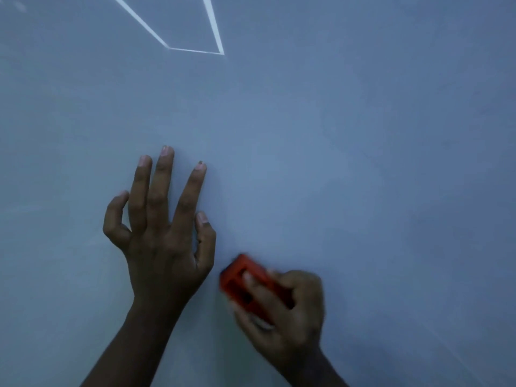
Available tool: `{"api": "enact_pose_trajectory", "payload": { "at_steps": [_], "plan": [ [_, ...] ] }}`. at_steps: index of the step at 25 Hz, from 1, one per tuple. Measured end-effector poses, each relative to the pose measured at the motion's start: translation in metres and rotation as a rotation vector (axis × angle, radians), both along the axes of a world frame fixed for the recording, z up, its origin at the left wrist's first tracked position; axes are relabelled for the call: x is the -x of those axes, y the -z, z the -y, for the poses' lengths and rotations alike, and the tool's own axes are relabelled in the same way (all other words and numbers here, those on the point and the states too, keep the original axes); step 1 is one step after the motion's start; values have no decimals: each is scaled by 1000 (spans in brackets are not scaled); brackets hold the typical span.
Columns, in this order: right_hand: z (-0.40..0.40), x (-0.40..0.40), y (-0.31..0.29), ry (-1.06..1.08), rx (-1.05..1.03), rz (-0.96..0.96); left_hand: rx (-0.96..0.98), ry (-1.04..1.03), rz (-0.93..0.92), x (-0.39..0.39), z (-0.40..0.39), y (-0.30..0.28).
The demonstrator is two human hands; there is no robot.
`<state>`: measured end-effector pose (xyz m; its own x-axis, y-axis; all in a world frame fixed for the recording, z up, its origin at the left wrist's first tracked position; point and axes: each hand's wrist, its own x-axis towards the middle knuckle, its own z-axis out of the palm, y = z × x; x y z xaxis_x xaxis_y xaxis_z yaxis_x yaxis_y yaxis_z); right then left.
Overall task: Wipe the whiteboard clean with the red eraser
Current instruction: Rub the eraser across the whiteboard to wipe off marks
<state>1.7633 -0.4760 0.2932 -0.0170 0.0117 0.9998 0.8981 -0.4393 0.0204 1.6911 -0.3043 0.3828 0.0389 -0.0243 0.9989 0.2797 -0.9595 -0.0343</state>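
The whiteboard (pixel 349 141) fills the whole head view and looks pale blue-grey in dim light. My right hand (pixel 284 311) grips the red eraser (pixel 240 277) at the lower middle, fingers curled round its body, and holds it against the board. The eraser and this hand are blurred. My left hand (pixel 162 233) rests on the board to the left of the eraser, fingers straight and spread, pointing up. No written marks show on the surface near either hand.
Bright white lines (pixel 195 50) form an angular outline at the top middle of the board; whether drawn or reflected light I cannot tell. A faint smudge (pixel 19 5) shows at the top left corner.
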Motion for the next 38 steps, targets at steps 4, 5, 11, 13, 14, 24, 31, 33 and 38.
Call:
{"api": "enact_pose_trajectory", "payload": {
  "at_steps": [4, 5, 11, 13, 14, 24, 31, 33, 38],
  "plan": [
    [3, -6, -16, 66, 116, 132, -3, -20, -20, 0, -1, 2],
    [10, -11, -27, 85, 104, 147, -3, -21, -21, 0, -1, 2],
    [80, -64, -132, 193, -245, 99, -1, -3, -30, 0, 1, 7],
    [103, -82, -158, 168, -454, -20, 2, -5, -26, 0, 1, 8],
    [108, -86, -163, 156, -525, -76, 5, -5, -24, 0, 1, 9],
    [24, -23, -82, 92, 159, 244, -9, 8, -33, -1, 1, 11],
    [55, -48, -141, 146, 117, 338, -15, 26, -27, 0, 3, 12],
    [81, -68, -176, 196, -27, 288, -22, 45, -21, 2, 4, 10],
    [133, -106, -233, 133, -434, 35, -34, 88, 88, 17, -1, -32]
  ]
}}
